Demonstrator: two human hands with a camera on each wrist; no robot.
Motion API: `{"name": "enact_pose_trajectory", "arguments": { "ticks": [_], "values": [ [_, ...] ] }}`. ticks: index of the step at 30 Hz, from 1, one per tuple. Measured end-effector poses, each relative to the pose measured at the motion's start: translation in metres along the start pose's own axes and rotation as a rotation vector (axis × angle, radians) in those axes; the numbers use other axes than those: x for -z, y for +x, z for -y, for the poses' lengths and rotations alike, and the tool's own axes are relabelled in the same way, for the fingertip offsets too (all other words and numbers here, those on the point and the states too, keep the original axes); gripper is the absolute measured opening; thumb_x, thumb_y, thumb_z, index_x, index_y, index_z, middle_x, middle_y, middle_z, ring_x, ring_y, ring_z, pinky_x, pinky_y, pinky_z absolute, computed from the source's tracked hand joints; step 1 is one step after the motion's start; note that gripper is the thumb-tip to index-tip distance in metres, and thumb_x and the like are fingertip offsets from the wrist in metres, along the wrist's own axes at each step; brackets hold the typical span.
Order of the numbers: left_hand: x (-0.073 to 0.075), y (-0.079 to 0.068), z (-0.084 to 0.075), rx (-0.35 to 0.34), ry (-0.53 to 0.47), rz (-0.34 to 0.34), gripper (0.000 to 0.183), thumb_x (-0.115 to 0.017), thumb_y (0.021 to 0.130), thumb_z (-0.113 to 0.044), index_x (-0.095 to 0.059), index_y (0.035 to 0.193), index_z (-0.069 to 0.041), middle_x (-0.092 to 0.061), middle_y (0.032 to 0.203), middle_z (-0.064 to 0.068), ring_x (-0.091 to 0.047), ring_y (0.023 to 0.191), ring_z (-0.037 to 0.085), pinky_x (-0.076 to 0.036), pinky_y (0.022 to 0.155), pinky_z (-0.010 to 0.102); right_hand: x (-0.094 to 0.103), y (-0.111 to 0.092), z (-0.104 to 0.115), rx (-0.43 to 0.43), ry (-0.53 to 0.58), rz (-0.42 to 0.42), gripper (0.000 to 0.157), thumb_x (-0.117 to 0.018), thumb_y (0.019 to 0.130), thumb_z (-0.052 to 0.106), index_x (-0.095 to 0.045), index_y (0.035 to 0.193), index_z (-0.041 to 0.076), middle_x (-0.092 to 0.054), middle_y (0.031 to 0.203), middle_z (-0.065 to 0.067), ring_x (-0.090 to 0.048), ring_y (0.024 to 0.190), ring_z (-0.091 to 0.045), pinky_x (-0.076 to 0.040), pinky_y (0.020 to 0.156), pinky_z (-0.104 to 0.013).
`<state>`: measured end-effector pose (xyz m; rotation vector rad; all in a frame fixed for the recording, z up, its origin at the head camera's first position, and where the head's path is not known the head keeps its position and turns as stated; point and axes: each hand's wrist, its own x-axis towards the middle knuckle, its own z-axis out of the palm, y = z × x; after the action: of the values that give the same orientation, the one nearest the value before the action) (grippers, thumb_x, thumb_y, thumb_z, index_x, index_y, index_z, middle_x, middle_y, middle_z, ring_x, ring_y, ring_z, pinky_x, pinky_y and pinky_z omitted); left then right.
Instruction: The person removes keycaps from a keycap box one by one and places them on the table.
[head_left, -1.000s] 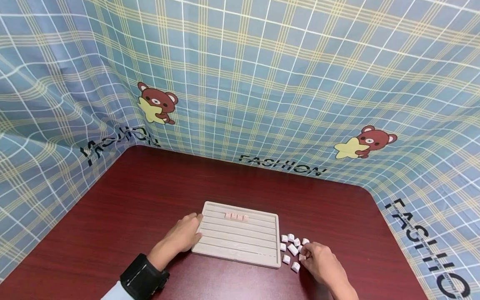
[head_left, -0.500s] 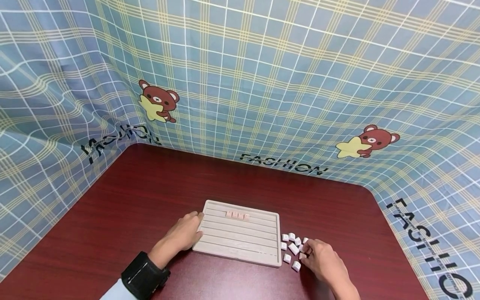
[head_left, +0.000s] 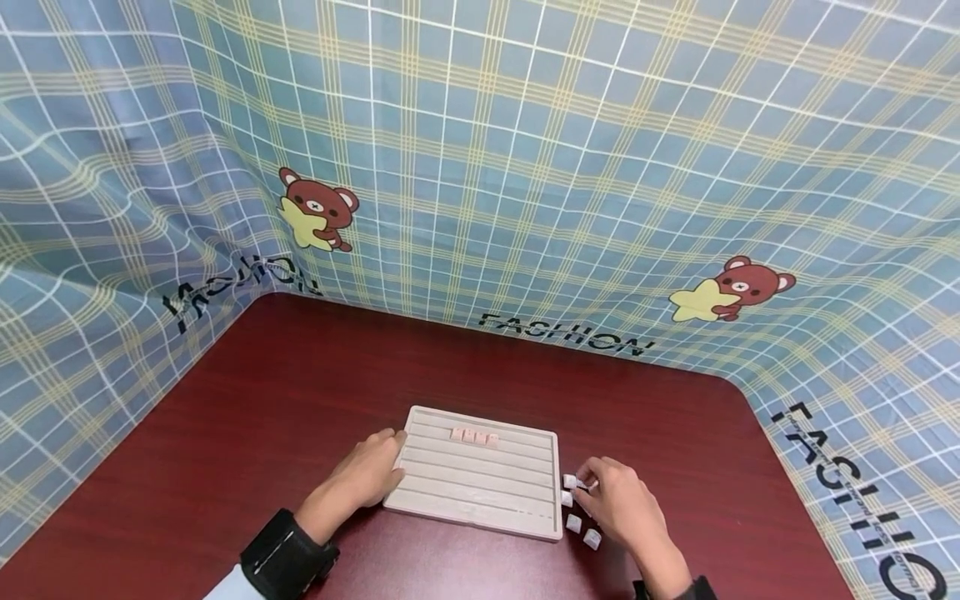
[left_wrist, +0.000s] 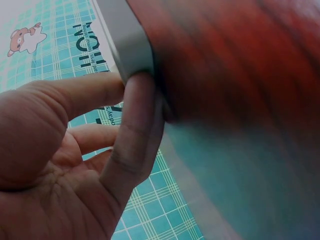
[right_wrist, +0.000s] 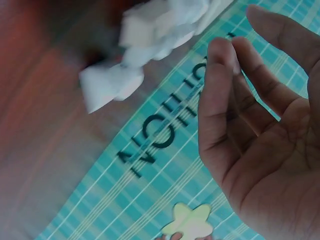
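In the head view a pale grooved tray (head_left: 480, 492) lies on the table, with a short row of pink keycaps (head_left: 468, 436) in an upper groove. My left hand (head_left: 363, 471) holds the tray's left edge; the left wrist view shows thumb and fingers against the tray's corner (left_wrist: 127, 40). Beyond the tray's right side, my right hand (head_left: 618, 500) reaches over loose white keycaps (head_left: 573, 523), its fingertips close to the upper ones. A gap parts thumb and fingers in the right wrist view, with blurred white keycaps (right_wrist: 107, 87) beside them. The hand covers some of the pile.
The dark red table (head_left: 360, 358) is glossy and extends behind the tray and to both sides. Plaid cloth (head_left: 450, 167) printed with bears walls off its back and sides.
My right hand has shifted left and slightly up, off the pile's right side and over its upper keycaps. The left hand stays on the tray's edge.
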<state>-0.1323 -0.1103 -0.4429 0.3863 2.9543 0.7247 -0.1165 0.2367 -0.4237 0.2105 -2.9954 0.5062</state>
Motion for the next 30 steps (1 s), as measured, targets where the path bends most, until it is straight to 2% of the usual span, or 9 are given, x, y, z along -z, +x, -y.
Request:
{"name": "enact_pose_trajectory", "arguments": {
  "ticks": [6,10,15,20,25,30],
  "values": [
    [-0.001,-0.001,0.0,-0.01,0.001,-0.024,0.049,-0.074,0.082,-0.003,-0.056,0.124,0.016,-0.059,0.118,0.03,-0.064,0.101,0.044,-0.055,0.084,0.049,-0.008,0.02,0.027,0.097,-0.001,-0.05,0.017,-0.081,0.076,0.018,-0.065,0.082,0.018,-0.058,0.076,0.005,-0.054,0.067,-0.005,-0.042,0.054,-0.024],
    [-0.004,-0.003,0.0,-0.013,-0.02,-0.038,0.049,-0.075,0.08,-0.002,-0.057,0.122,0.016,-0.061,0.113,0.028,-0.065,0.098,0.043,-0.055,0.082,0.05,-0.017,0.03,0.043,0.167,0.006,-0.084,0.019,-0.081,0.075,0.017,-0.066,0.086,0.014,-0.06,0.08,0.002,-0.06,0.069,-0.01,-0.044,0.054,-0.026],
    [-0.003,-0.003,-0.001,-0.008,-0.055,-0.037,0.05,-0.073,0.081,0.0,-0.056,0.124,0.018,-0.057,0.123,0.035,-0.061,0.107,0.048,-0.053,0.088,0.055,-0.028,0.042,0.062,0.244,0.02,-0.077,0.02,-0.081,0.076,0.017,-0.067,0.09,0.012,-0.063,0.085,-0.001,-0.065,0.074,-0.015,-0.048,0.055,-0.028],
    [-0.003,-0.004,0.0,-0.007,-0.063,-0.038,0.05,-0.073,0.081,0.001,-0.055,0.124,0.018,-0.054,0.126,0.038,-0.059,0.111,0.05,-0.051,0.091,0.056,-0.038,0.052,0.077,0.278,0.021,-0.073,0.017,-0.079,0.08,0.021,-0.068,0.09,0.013,-0.061,0.083,0.0,-0.064,0.074,-0.015,-0.048,0.055,-0.029],
    [-0.004,-0.004,-0.001,-0.018,-0.051,-0.049,0.05,-0.074,0.08,0.0,-0.056,0.123,0.018,-0.056,0.124,0.037,-0.061,0.108,0.049,-0.053,0.089,0.055,-0.043,0.059,0.085,0.318,0.021,-0.099,0.015,-0.078,0.077,0.015,-0.07,0.088,0.01,-0.057,0.079,0.0,-0.06,0.068,-0.013,-0.045,0.054,-0.025],
    [-0.004,-0.004,-0.002,-0.019,-0.051,-0.053,0.049,-0.074,0.08,0.0,-0.056,0.122,0.018,-0.056,0.123,0.037,-0.06,0.109,0.049,-0.052,0.089,0.055,-0.045,0.063,0.089,0.276,0.011,-0.038,0.018,-0.08,0.076,0.014,-0.07,0.09,0.009,-0.058,0.082,-0.002,-0.059,0.066,-0.015,-0.046,0.055,-0.026]
  ]
}}
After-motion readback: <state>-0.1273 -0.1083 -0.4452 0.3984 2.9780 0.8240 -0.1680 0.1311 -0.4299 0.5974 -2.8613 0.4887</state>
